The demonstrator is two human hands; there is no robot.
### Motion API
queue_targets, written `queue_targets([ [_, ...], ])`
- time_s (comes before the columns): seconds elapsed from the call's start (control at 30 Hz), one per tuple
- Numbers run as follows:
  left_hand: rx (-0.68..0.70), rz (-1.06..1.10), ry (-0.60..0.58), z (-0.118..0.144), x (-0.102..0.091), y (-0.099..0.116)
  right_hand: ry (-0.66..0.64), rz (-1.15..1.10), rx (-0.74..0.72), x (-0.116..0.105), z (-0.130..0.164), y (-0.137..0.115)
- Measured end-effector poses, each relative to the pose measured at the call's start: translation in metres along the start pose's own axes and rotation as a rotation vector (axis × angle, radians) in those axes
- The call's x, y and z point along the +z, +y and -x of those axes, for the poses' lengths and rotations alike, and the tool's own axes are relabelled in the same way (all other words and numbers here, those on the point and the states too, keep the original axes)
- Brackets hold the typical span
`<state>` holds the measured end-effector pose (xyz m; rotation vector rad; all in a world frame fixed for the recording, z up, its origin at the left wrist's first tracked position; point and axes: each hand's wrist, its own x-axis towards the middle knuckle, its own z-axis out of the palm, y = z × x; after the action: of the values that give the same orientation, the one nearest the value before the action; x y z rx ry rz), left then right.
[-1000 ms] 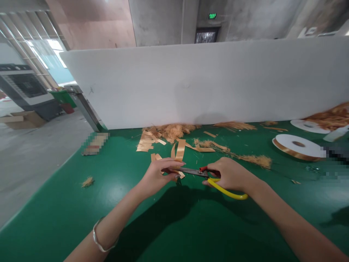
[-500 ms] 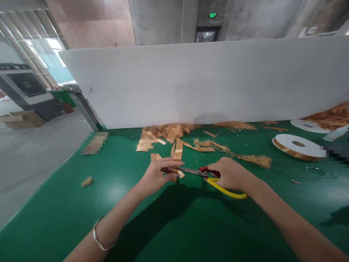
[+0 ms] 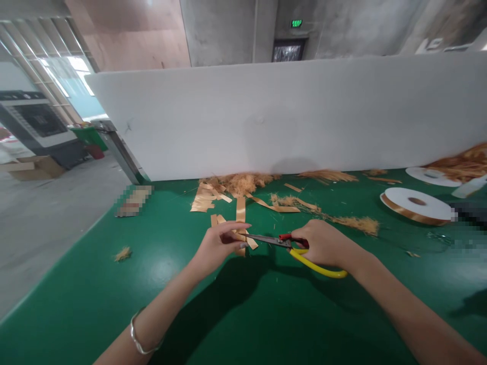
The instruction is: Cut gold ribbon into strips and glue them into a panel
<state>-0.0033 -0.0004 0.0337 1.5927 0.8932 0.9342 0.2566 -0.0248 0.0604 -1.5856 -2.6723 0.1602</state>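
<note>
Table top: solid green, glossy. Scissors: yellow loop handle, red bit at the pivot, dark grey blades. Ribbon strip: shiny gold-tan, plain. Cut strips and frayed thread pile: same gold-tan, pile duller. Ribbon reel: white face, gold-tan edge; second reel white. Partition board: plain white. Bracelet: silver. Exit sign: green glow.
</note>
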Motion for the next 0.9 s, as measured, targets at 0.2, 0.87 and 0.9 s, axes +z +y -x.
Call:
queue_targets([
  [0.2, -0.292, 0.277, 0.200, 0.003, 0.005, -0.011, 0.017, -0.049, 0.020, -0.006, 0.003, 0.003],
  [0.87, -0.106, 0.186, 0.342, 0.026, 0.039, 0.033, 0.082, -1.403, 0.158, 0.025, -0.012, -0.046],
  [0.9, -0.048, 0.195, 0.363, 0.025, 0.040, 0.036, 0.067, -1.464, 0.155, 0.029, -0.013, -0.053],
])
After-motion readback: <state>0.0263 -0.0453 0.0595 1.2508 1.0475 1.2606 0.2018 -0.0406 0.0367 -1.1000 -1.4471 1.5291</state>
